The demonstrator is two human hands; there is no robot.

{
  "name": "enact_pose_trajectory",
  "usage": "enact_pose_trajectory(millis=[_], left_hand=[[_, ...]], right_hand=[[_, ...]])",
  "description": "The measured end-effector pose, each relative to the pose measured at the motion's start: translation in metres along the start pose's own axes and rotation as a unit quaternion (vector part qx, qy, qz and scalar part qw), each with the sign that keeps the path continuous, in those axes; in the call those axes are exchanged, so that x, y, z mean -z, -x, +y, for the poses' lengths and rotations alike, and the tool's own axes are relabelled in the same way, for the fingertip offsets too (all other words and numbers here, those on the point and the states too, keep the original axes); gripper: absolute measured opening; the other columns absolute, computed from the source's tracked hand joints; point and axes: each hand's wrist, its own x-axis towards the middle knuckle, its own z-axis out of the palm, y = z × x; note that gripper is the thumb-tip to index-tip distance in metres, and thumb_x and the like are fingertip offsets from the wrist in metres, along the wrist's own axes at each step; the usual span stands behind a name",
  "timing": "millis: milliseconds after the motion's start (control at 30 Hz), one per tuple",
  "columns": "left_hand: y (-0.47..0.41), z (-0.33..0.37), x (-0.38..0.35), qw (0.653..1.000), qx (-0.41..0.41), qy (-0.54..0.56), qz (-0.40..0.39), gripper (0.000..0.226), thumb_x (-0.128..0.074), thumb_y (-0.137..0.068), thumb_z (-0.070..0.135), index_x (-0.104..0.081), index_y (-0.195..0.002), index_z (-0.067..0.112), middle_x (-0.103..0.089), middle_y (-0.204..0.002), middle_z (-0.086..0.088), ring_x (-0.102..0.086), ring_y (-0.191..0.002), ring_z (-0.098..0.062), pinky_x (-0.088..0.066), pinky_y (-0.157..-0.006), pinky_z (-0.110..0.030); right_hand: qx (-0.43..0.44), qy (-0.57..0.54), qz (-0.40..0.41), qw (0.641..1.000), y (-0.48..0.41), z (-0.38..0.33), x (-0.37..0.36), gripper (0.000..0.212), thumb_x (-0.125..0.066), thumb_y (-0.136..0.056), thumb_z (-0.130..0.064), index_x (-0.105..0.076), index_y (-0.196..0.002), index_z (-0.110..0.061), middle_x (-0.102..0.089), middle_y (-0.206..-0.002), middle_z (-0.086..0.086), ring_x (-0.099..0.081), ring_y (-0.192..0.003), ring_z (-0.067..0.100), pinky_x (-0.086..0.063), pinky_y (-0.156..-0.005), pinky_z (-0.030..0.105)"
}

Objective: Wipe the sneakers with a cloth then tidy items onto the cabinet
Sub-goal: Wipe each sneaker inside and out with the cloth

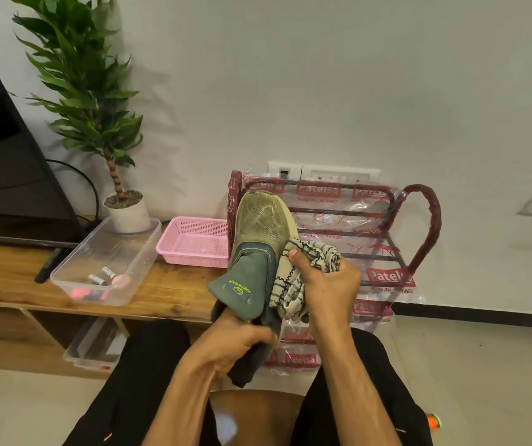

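Note:
An olive and grey-green sneaker [260, 233] points toe-up in front of me, its tongue flopped out toward the left. My left hand [235, 342] grips it at the heel end from below. My right hand [326, 284] is closed on a bunched cream cloth with dark checks [303, 272], pressed against the sneaker's right side. The low wooden cabinet [174, 288] stretches to the left behind the shoe.
On the cabinet stand a clear plastic tub [75, 284] holding batteries and small items, a pink mesh basket [194, 241], a potted plant [126, 210] and a TV [4, 175]. A plastic-wrapped maroon rack [387, 239] stands against the wall behind my hands. My dark-trousered knees fill the bottom.

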Motion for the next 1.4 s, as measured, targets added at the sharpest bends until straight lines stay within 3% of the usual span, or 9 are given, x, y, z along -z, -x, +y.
enact_pose_trajectory(millis=[200, 333, 433, 567, 767, 867, 1167, 1300, 1400], left_hand=[[-0.001, 0.007, 0.007, 0.989, -0.011, 0.145, -0.010, 0.038, -0.065, -0.072, -0.014, -0.065, -0.108, -0.003, -0.075, -0.100, -0.016, -0.072, -0.094, -0.024, -0.057, -0.076, -0.026], [-0.001, 0.009, 0.004, 0.957, -0.036, 0.288, -0.010, 0.029, -0.071, -0.076, 0.002, -0.072, -0.105, 0.001, -0.072, -0.109, -0.020, -0.071, -0.098, -0.027, -0.059, -0.075, -0.030], [0.000, 0.006, 0.002, 0.939, -0.060, 0.334, -0.050, 0.061, -0.092, -0.056, 0.010, -0.072, -0.114, 0.004, -0.070, -0.117, -0.019, -0.069, -0.105, -0.028, -0.058, -0.080, -0.033], [-0.001, 0.001, 0.002, 0.950, -0.062, 0.295, -0.078, 0.093, -0.091, -0.051, 0.000, -0.052, -0.135, -0.001, -0.064, -0.124, -0.023, -0.062, -0.115, -0.034, -0.053, -0.093, -0.038], [0.000, 0.009, 0.005, 0.954, -0.057, 0.291, -0.030, 0.076, -0.093, -0.060, 0.019, -0.061, -0.126, 0.002, -0.067, -0.122, -0.021, -0.068, -0.108, -0.028, -0.057, -0.084, -0.032], [0.002, 0.014, 0.007, 0.956, -0.047, 0.288, -0.003, 0.044, -0.065, -0.083, 0.009, -0.060, -0.126, 0.005, -0.070, -0.118, -0.016, -0.069, -0.104, -0.023, -0.058, -0.083, -0.032], [0.007, 0.023, 0.004, 0.956, -0.062, 0.287, 0.009, 0.039, -0.055, -0.089, 0.023, -0.062, -0.126, 0.017, -0.069, -0.122, -0.013, -0.068, -0.107, -0.026, -0.058, -0.089, -0.041], [0.007, 0.021, -0.002, 0.961, -0.068, 0.266, 0.027, 0.038, -0.055, -0.089, 0.026, -0.062, -0.124, 0.013, -0.071, -0.116, -0.015, -0.070, -0.101, -0.026, -0.059, -0.082, -0.037], [0.006, 0.019, -0.003, 0.966, -0.070, 0.246, 0.026, 0.039, -0.057, -0.089, 0.023, -0.061, -0.124, 0.008, -0.071, -0.114, -0.017, -0.070, -0.100, -0.027, -0.059, -0.083, -0.037]], right_hand=[[-0.026, 0.001, 0.026, 0.999, -0.013, 0.004, 0.022, 0.036, -0.089, -0.067, -0.026, -0.068, -0.084, -0.002, -0.073, -0.074, 0.013, -0.070, -0.072, 0.042, -0.058, -0.064, 0.058], [-0.019, 0.045, -0.044, 0.998, -0.016, -0.009, 0.030, 0.021, -0.088, -0.070, -0.016, -0.072, -0.083, -0.009, -0.076, -0.076, 0.005, -0.074, -0.072, 0.026, -0.061, -0.071, 0.051], [-0.006, 0.092, -0.085, 0.992, -0.015, -0.014, 0.029, 0.019, -0.088, -0.070, -0.017, -0.072, -0.079, -0.015, -0.076, -0.074, 0.000, -0.074, -0.068, 0.019, -0.061, -0.070, 0.048], [-0.016, 0.113, -0.112, 0.987, -0.014, -0.013, 0.024, 0.019, -0.088, -0.070, -0.020, -0.072, -0.079, -0.016, -0.076, -0.073, -0.001, -0.074, -0.068, 0.019, -0.061, -0.071, 0.049], [-0.017, 0.119, -0.094, 0.988, -0.013, -0.018, 0.027, 0.020, -0.089, -0.069, -0.022, -0.073, -0.078, -0.014, -0.076, -0.072, 0.000, -0.074, -0.067, 0.024, -0.060, -0.069, 0.051], [-0.003, 0.144, -0.089, 0.986, -0.013, -0.026, 0.028, 0.022, -0.088, -0.070, -0.023, -0.071, -0.080, -0.011, -0.074, -0.070, 0.001, -0.073, -0.064, 0.023, -0.060, -0.066, 0.051], [0.040, 0.252, -0.155, 0.954, 0.001, -0.048, 0.012, 0.025, -0.083, -0.075, -0.030, -0.069, -0.090, -0.017, -0.071, -0.075, -0.005, -0.068, -0.063, 0.010, -0.051, -0.055, 0.026], [0.021, 0.336, -0.244, 0.910, 0.012, -0.052, 0.011, 0.020, -0.082, -0.077, -0.032, -0.065, -0.083, -0.023, -0.071, -0.077, -0.005, -0.069, -0.068, 0.011, -0.059, -0.066, 0.033], [0.078, 0.383, -0.205, 0.897, 0.008, -0.048, 0.006, 0.020, -0.079, -0.082, -0.033, -0.061, -0.076, -0.026, -0.066, -0.066, -0.006, -0.061, -0.054, 0.007, -0.048, -0.049, 0.023]])
